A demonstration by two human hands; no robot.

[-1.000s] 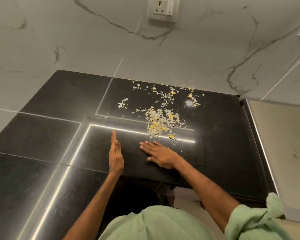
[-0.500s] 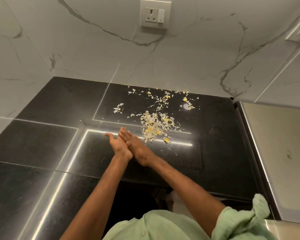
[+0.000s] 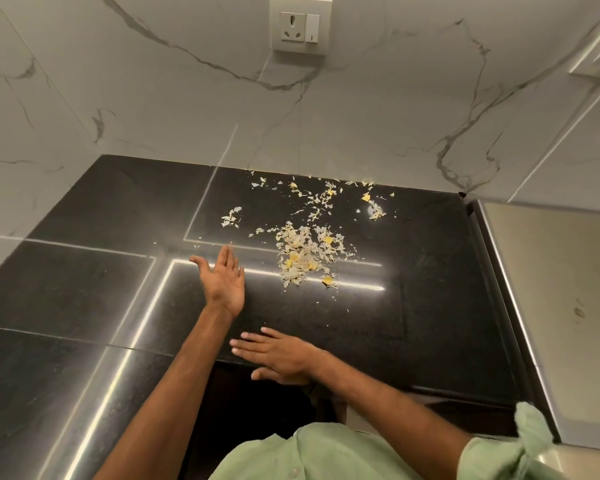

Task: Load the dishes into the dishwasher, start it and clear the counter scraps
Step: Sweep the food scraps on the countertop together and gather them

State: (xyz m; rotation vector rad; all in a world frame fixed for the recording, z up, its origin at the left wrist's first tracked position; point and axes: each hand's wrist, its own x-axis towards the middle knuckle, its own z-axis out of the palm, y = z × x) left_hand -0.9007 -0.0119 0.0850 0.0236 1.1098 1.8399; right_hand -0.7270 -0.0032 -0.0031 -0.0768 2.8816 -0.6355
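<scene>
Scraps (image 3: 305, 258) lie on the tabletop (image 3: 413, 323) near the left grip (image 3: 222, 282), to its right, and beyond the right grip (image 3: 278, 355). The left grip is palm-up, fingers straight, empty. The right grip is flat, palm-down, fingers straight, at the front edge.

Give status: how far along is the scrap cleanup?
Done: most scraps look gathered into one pile on the counter. Dish loading isn't in view, so it can't be judged.
In hand: left hand is open beside the pile, and right hand is flat at the counter's front edge. Neither holds anything.
Left: the pile and the strays by the wall all lie on the counter, none removed.
</scene>
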